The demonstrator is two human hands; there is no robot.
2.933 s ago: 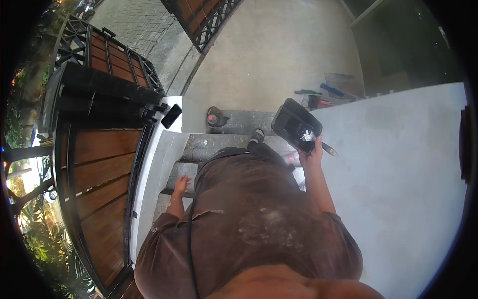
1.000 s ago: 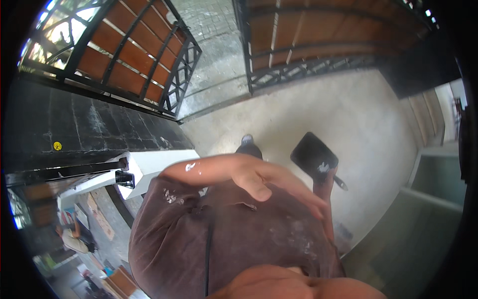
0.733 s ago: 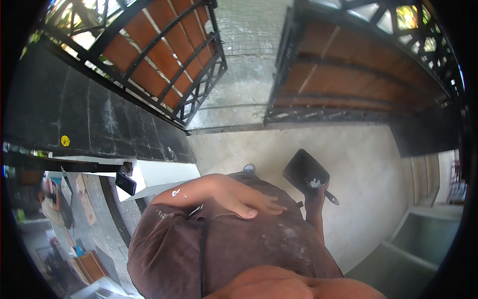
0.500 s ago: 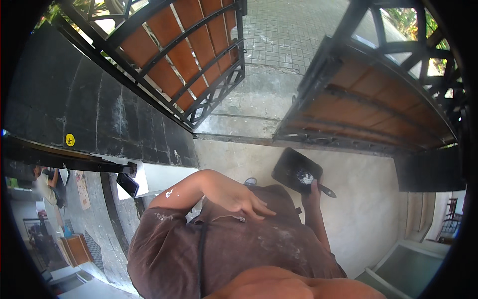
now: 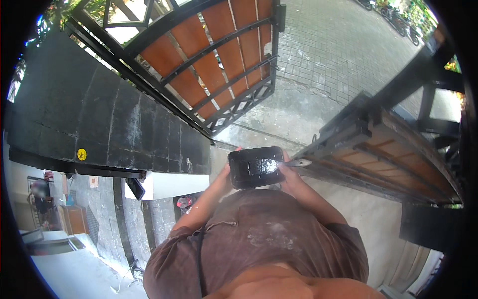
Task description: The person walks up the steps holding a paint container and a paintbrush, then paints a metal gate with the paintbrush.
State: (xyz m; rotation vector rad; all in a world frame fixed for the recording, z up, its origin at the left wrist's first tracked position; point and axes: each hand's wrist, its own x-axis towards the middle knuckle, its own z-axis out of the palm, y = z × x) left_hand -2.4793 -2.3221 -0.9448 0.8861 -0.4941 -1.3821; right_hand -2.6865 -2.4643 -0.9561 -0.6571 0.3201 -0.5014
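Observation:
In front of my belly is a black rectangular tray (image 5: 244, 172) with rounded corners. My left hand (image 5: 225, 175) grips its left side, and my right hand (image 5: 290, 175) is closed round the right side. A paintbrush (image 5: 302, 163) lies across that right edge, its handle pointing outward past my right hand. I cannot tell how firmly my right fingers press on the brush. White, shiny paint (image 5: 269, 166) shows in the tray by the brush end. Most fingers are hidden under the tray.
Two black metal gate leaves with brown panels, one left (image 5: 209, 65) and one right (image 5: 388, 149), stand open onto paving (image 5: 318, 60). A black tiled wall (image 5: 109, 124) runs along the left. Below it are a dark phone-like slab (image 5: 135, 189) and a red item (image 5: 184, 202). Another person (image 5: 41, 192) is far left.
My left hand has come down from before my chest and taken the tray's left side. The tray has moved left and levelled out, and my view has shifted to the right.

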